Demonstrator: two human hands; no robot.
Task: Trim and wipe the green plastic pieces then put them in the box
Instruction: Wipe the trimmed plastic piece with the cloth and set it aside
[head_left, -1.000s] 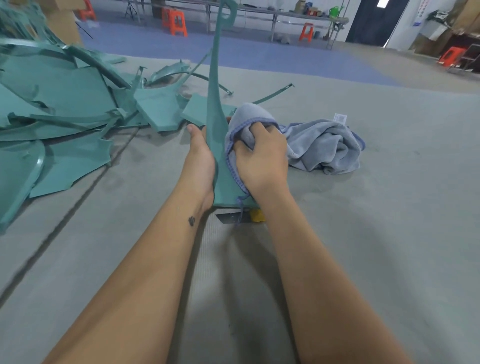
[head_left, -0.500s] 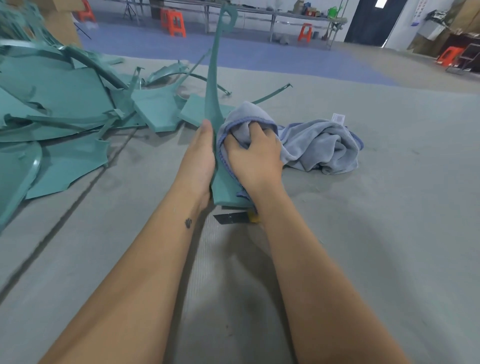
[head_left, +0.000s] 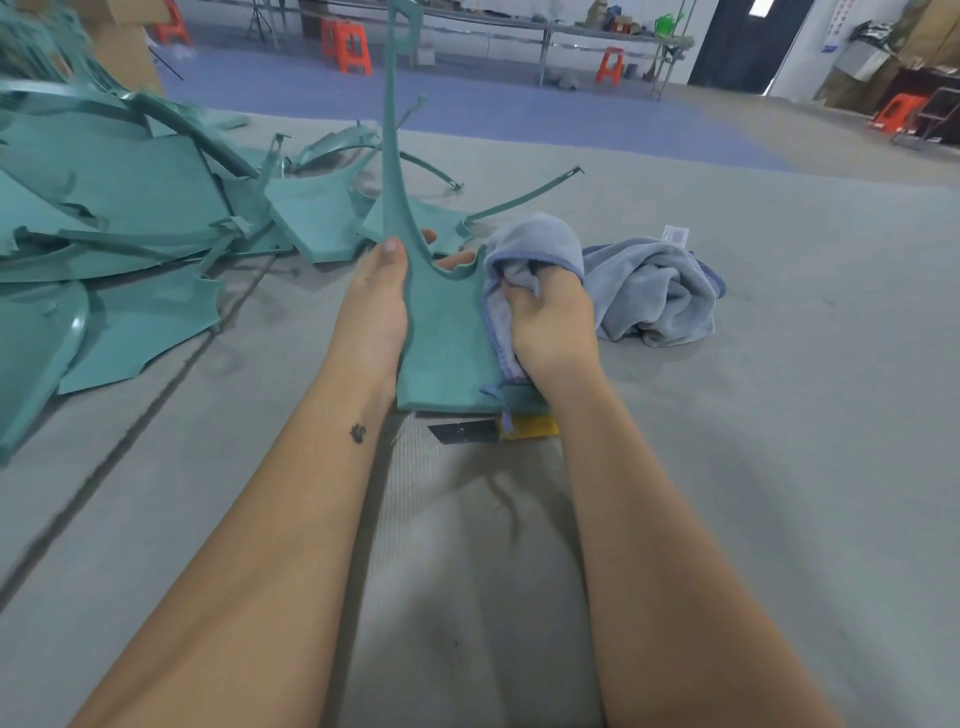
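Heap of green plastic pieces (head_left: 130, 218) fills left side, blocks passage there. Held green piece (head_left: 441, 353) stands between left hand (head_left: 374, 306) and right hand (head_left: 550, 322). Grey cloth (head_left: 654, 291) bunched just right of right hand. Blade tool (head_left: 493, 430) lies under held piece's near edge. Bare grey mat (head_left: 779, 467) open right and near.

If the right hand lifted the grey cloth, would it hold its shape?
Probably not. The cloth lies crumpled in soft folds and bunches inside the right hand, so it looks floppy. It likely drapes, and seems light.
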